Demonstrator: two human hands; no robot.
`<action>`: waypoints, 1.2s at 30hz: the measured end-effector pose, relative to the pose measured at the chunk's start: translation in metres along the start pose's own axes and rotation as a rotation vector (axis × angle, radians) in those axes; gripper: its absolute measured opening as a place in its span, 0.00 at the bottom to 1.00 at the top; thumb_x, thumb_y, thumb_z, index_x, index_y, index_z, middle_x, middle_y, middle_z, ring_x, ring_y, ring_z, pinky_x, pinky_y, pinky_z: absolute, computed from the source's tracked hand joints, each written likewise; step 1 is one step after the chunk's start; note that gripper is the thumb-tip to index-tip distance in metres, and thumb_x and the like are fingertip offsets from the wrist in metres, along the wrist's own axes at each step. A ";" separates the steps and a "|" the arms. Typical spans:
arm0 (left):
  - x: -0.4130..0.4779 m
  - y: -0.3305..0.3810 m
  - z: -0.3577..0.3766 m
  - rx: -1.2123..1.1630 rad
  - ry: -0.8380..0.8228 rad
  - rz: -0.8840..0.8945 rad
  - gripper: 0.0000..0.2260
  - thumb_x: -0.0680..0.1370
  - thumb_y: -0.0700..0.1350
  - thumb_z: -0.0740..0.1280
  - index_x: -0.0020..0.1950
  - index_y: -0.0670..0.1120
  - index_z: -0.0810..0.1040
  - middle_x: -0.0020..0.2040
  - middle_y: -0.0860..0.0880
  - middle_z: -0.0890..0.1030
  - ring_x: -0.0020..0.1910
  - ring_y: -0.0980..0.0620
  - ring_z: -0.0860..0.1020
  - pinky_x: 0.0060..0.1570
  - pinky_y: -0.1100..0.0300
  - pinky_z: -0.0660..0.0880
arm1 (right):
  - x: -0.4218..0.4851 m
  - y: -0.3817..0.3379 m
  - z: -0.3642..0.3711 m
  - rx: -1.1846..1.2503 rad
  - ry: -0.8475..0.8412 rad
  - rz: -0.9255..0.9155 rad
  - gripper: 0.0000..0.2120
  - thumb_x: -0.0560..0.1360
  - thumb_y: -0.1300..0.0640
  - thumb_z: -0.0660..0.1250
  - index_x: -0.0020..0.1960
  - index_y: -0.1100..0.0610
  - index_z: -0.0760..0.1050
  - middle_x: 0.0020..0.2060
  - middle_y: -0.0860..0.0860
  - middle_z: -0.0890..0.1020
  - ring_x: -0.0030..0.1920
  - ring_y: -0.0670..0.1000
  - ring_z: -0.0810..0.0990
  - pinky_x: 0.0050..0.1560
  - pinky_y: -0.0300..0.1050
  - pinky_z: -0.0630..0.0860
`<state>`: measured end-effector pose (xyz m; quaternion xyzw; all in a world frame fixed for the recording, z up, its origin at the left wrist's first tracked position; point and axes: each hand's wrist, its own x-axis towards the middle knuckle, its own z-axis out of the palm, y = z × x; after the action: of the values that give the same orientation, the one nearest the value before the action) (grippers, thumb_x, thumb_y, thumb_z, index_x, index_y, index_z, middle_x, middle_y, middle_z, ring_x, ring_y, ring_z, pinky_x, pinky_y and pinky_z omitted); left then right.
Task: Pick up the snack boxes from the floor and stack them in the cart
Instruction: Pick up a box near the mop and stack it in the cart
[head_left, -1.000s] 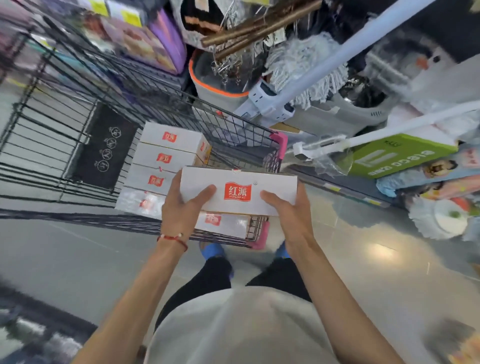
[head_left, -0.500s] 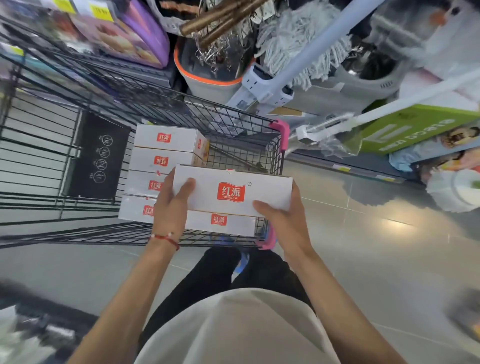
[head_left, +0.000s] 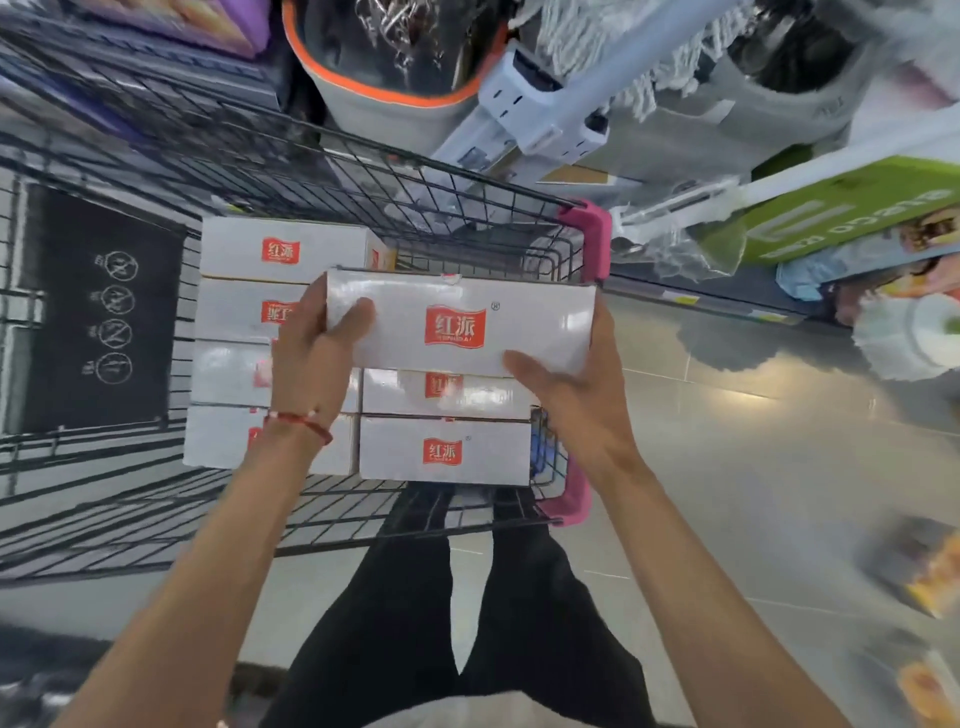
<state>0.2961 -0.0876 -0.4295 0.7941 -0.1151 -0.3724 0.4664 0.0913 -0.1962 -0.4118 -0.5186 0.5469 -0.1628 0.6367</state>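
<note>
- The left hand (head_left: 311, 358) and right hand (head_left: 576, 400) clasp the ends of a white rectangular snack box with a red logo (head_left: 460, 325), thumbs on top.
- It hangs above the black wire cart (head_left: 467, 208), over the right-hand column of stacked white boxes (head_left: 444, 449).
- Bare wire floor shows between the stack and the far rim.

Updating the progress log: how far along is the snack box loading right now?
Done: at least six snack boxes lie in the cart, four in the left row and two visible in the right. In hand: the held box, gripped by the left grip and right grip, hovers over the right row, not yet set down. Left: placing it. Any boxes on the floor are out of view.
</note>
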 end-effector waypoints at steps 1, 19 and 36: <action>0.009 -0.005 -0.001 0.013 -0.008 0.017 0.15 0.81 0.43 0.66 0.67 0.48 0.78 0.61 0.52 0.82 0.55 0.65 0.79 0.54 0.73 0.74 | 0.006 0.006 0.003 -0.008 -0.001 -0.007 0.44 0.73 0.62 0.79 0.80 0.45 0.61 0.63 0.40 0.82 0.64 0.42 0.81 0.67 0.53 0.79; 0.095 -0.086 0.027 0.663 -0.031 0.060 0.25 0.77 0.65 0.63 0.62 0.47 0.79 0.59 0.45 0.83 0.58 0.41 0.80 0.60 0.45 0.78 | 0.101 0.097 0.034 0.018 0.054 0.084 0.30 0.81 0.56 0.70 0.80 0.50 0.63 0.66 0.46 0.81 0.64 0.45 0.82 0.66 0.49 0.80; 0.086 -0.101 0.025 0.820 -0.062 0.209 0.29 0.75 0.49 0.74 0.75 0.51 0.71 0.76 0.51 0.68 0.69 0.46 0.74 0.59 0.44 0.79 | 0.114 0.127 0.044 -0.102 0.058 0.125 0.36 0.79 0.57 0.73 0.81 0.51 0.59 0.70 0.50 0.77 0.69 0.49 0.78 0.64 0.55 0.81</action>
<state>0.3217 -0.0952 -0.5623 0.8863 -0.3476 -0.2701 0.1437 0.1233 -0.2106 -0.5847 -0.5102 0.6043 -0.1094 0.6021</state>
